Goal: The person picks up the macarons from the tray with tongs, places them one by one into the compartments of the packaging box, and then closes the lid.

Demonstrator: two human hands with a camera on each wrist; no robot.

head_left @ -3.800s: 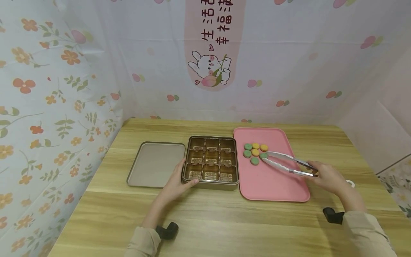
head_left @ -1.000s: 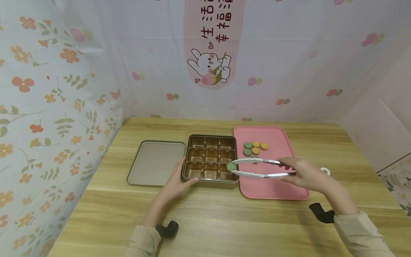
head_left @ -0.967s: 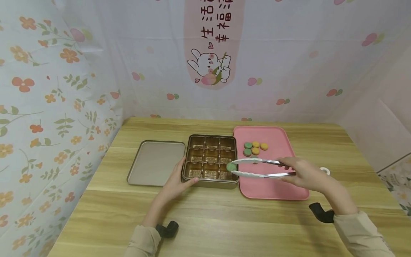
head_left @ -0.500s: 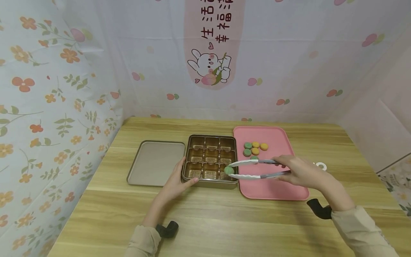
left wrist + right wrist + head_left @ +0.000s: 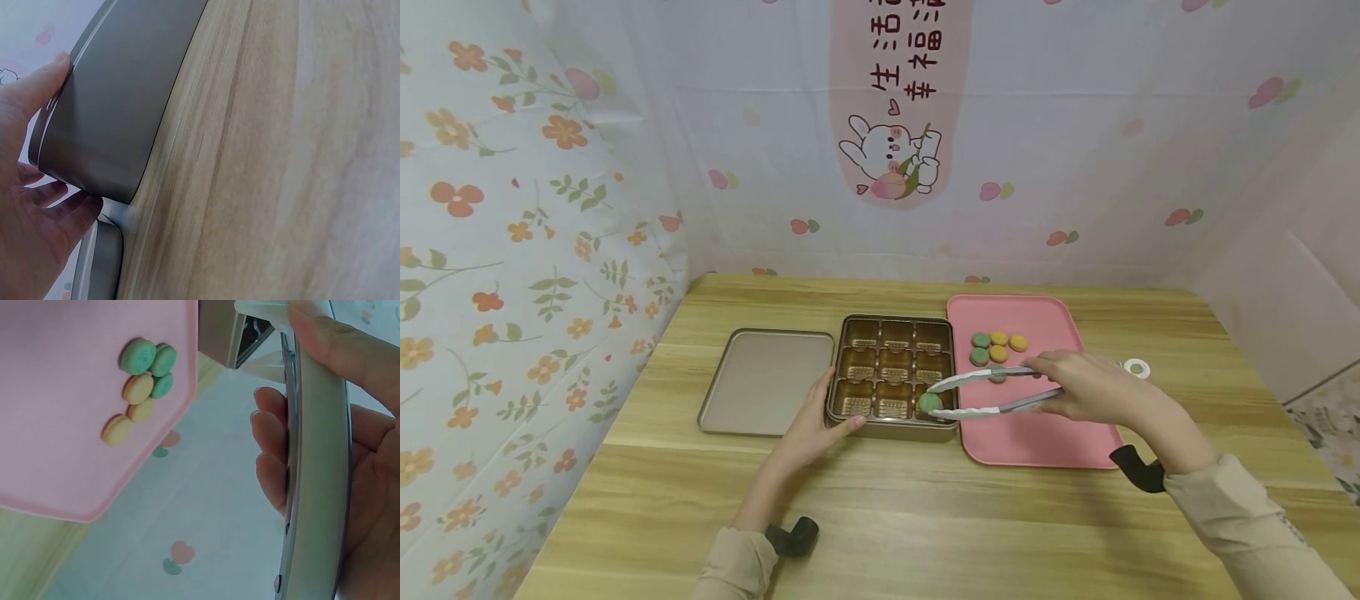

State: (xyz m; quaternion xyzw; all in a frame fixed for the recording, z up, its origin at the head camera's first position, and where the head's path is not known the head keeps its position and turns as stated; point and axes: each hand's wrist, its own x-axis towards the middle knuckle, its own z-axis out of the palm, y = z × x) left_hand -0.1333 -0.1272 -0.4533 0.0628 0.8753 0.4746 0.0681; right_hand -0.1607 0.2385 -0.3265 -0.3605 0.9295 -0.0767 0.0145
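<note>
In the head view, my right hand [image 5: 1090,390] grips metal tongs [image 5: 976,412] with white scalloped tips. Between those tips sits a green macaron [image 5: 929,402], low over the front right compartment of a brown-gold tin box [image 5: 887,432] divided into several compartments. My left hand [image 5: 808,429] holds that box by its front left corner. The left wrist view shows the thumb [image 5: 47,78] on the rim and the other fingers against the adjoining side. In the right wrist view, the thumb and fingers wrap the tongs' handle [image 5: 319,462].
A pink tray [image 5: 1045,442] right of the box bears yellow macarons [image 5: 1018,342] and green macarons [image 5: 981,340], one partly behind the tongs. Left of the box lies a flat metal lid [image 5: 767,383]. A patterned cloth [image 5: 760,150] hangs behind the wooden table [image 5: 880,517].
The right hand has carried the green macaron in the tongs from the tray leftward to the box, then lower into the front right compartment. The left hand stays at the box corner.
</note>
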